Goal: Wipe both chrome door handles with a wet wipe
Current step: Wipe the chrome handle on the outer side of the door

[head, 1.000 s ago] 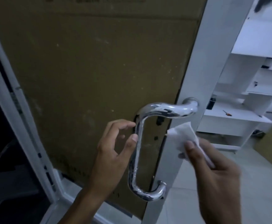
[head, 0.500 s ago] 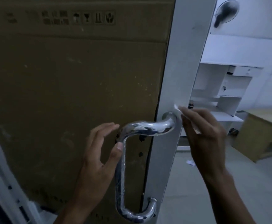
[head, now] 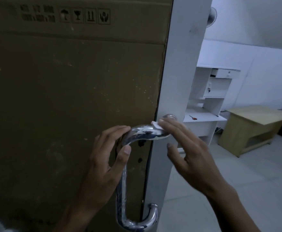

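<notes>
A curved chrome door handle [head: 122, 185] is fixed to the white door frame [head: 182, 64]. My left hand [head: 106, 164] holds it at the upper bend, fingers over the top and thumb against the bar. My right hand [head: 190, 149] holds a white wet wipe [head: 156, 124] against the handle's top arm close to its upper mount. Its fingers lie over the wipe and its thumb sits below the arm. Only a corner of the wipe shows. A second handle is not in sight.
Brown cardboard [head: 61, 97] with printed handling symbols covers the door panel behind the handle. Through the opening to the right stand a white shelf desk [head: 210, 104], a small wooden table [head: 254, 128] and a tiled floor.
My right hand has brought the wipe up from below and laid it on the handle's top arm. My left hand's fingers have closed from beside the bend onto it. The view has tilted upward.
</notes>
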